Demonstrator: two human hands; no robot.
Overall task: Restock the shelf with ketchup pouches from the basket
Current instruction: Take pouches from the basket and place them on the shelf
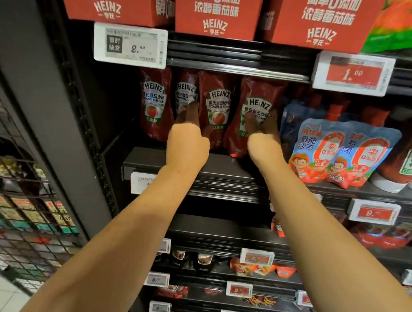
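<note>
Reaching into the shelf [164,158], we are at the placing and tidying step, both arms stretched toward the row of Heinz ketchup pouches [154,105] standing at its left end, under the price tag [130,45]. Our left hand [187,141] has fingers between the second and third pouch; our right hand [264,141] lies against the fourth pouch [256,103]. Shadow hides the fingers, so we cannot tell the grip. The basket is out of view. Next we likely straighten the row, then fetch more.
</note>
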